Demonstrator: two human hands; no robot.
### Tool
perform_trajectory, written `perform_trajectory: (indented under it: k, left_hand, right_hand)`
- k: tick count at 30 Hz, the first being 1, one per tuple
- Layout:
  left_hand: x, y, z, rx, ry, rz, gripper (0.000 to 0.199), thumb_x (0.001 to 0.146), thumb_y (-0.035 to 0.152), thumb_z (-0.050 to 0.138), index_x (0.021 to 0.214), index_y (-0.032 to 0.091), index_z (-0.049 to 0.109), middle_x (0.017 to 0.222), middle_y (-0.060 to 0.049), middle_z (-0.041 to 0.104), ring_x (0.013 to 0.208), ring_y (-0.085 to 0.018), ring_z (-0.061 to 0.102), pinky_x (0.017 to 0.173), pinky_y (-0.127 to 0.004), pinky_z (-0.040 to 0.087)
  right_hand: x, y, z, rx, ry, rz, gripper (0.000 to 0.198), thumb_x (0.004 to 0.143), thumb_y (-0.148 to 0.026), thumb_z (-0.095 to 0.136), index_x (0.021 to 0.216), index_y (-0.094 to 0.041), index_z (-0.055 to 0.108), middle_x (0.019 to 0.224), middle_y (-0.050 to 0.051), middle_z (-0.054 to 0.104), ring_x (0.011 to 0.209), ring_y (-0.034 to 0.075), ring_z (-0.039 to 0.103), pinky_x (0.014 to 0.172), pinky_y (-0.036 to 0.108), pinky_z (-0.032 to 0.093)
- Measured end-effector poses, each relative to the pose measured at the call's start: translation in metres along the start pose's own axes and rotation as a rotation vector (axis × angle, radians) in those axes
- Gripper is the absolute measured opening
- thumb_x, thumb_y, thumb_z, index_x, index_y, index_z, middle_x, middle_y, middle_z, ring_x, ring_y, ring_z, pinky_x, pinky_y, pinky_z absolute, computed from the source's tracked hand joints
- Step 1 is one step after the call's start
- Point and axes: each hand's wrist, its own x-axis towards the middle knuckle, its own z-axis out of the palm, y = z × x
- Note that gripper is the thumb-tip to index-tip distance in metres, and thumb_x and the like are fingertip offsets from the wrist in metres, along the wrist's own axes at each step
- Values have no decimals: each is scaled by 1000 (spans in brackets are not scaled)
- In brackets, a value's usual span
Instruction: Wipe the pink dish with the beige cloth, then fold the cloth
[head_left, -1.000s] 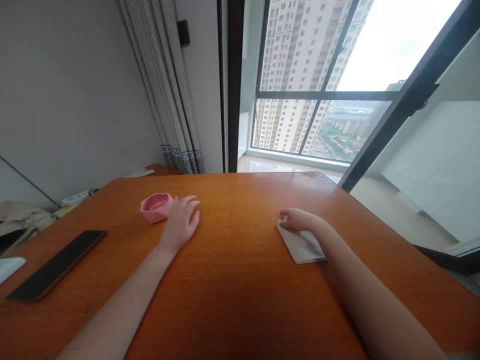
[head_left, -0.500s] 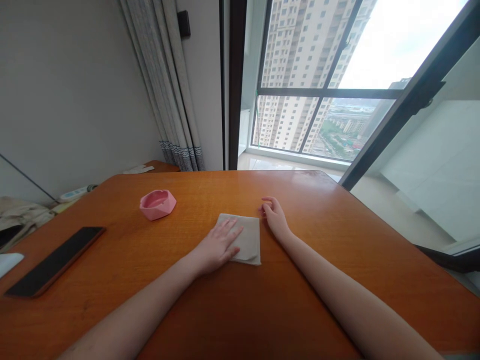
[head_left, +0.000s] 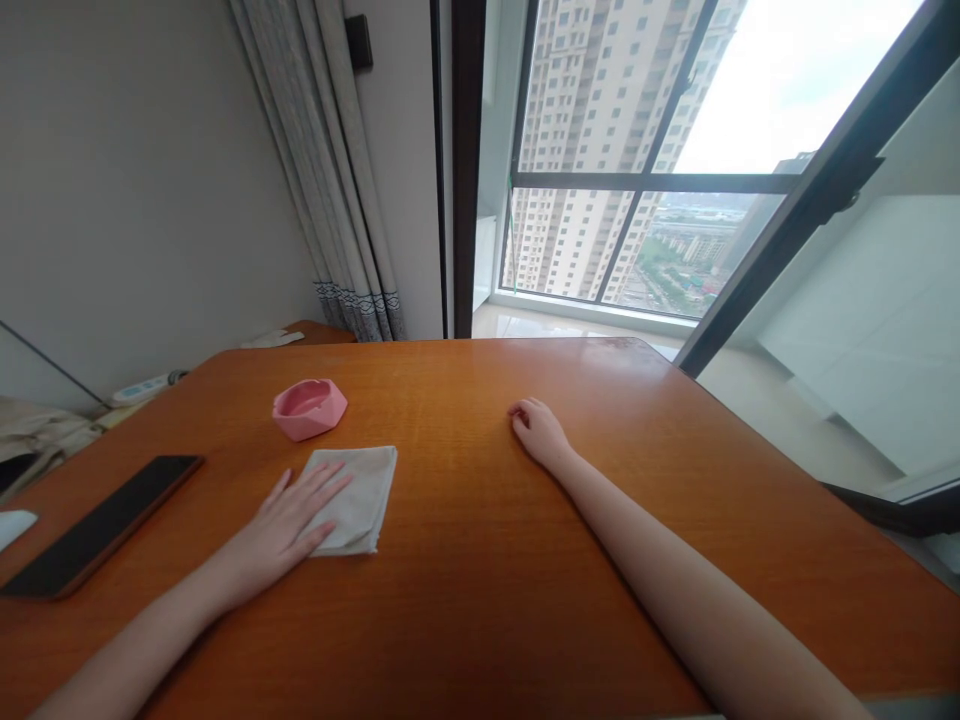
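A pale, folded cloth (head_left: 367, 492) is lying flat on the table (head_left: 465, 610), left of the middle, its layers showing along the lower edge. The person's left hand (head_left: 294, 522) is resting palm down on it, fingers apart and reaching over its left half; it is pressing or steadying rather than gripping, I'd judge. The right hand (head_left: 541, 432) is lying well apart from the cloth, out past the middle, its fingers curling in together, and nothing is showing in its grasp.

As for progress, the folding is looking complete, while the handling is seeming underway, since the left palm is covering part of the cloth. Letting go of it is remaining undone.

Just beyond the cloth, a pink bowl (head_left: 309, 412) is sitting upright, neither hand touching it. Farther left, a long dark board (head_left: 105, 525) is lying slantwise near the table's edge. Behind everything, a grey curtain (head_left: 330, 170) is hanging by the wall, and tall buildings are showing through the window.
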Motion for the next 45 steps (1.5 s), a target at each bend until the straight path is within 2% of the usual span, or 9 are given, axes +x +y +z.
perform_trajectory:
  k: [5,11,15,19,23,26,32,39,45]
  left_hand:
    - [-38,-62,-6,-55,172,-174,50,83,45,39,130,59,30,141,15,38,131,-28,38,106,-63,19]
    - [-36,-88,-15,-65,176,-289,45,74,36,43,117,45,53,134,11,50,126,-30,44,104,-65,19]
    - [-12,-48,-21,-40,261,-289,33,81,35,37,106,33,58,130,2,55,123,-28,47,107,-60,21]
    - [30,36,-14,-164,309,-89,26,86,33,39,104,25,54,125,-5,55,117,-23,49,102,-41,38]
    - [87,109,5,-253,284,96,25,86,25,38,106,20,53,103,-7,62,97,-20,57,88,-36,45]
    - [136,137,19,-250,315,160,23,83,19,41,102,18,54,94,-7,62,89,-20,58,82,-35,45]
    - [203,156,33,-327,262,254,17,75,15,49,90,16,56,92,-9,63,87,-20,58,79,-33,47]
    - [192,150,34,-326,140,274,18,71,17,51,87,17,61,92,-8,67,86,-22,61,77,-32,47]
    - [192,148,34,-320,148,302,13,71,18,52,81,18,59,87,-6,67,80,-21,61,72,-30,46]
  right_hand:
    - [-2,-10,-1,-111,-44,-13,20,83,-14,44,89,-18,62,95,7,59,94,19,51,87,29,37]
    - [-5,-17,0,-237,-46,-3,20,86,-18,42,96,-19,60,100,10,57,98,22,49,87,32,36]
    - [-4,-27,5,-368,1,72,19,87,-23,42,95,-17,58,100,14,56,97,27,48,83,37,36]
    - [0,-42,13,-411,-39,139,19,87,-21,40,96,-16,56,95,15,58,92,27,52,78,37,37]
    - [1,-48,15,-365,-76,74,20,87,-19,39,97,-16,56,94,13,61,90,25,55,79,34,38]
    - [-1,-49,14,-264,-111,-55,24,85,-17,41,105,-17,55,100,12,62,93,22,56,83,32,38]
    - [-2,-45,12,25,-62,-203,37,80,-10,42,115,-17,51,109,8,60,100,18,55,88,27,40]
    - [-6,-50,11,102,-193,-269,31,75,-11,49,104,-19,57,101,7,64,94,18,57,85,29,42]
    - [-6,-51,10,124,-200,-259,33,73,-10,49,104,-18,57,103,7,62,95,18,57,85,29,42]
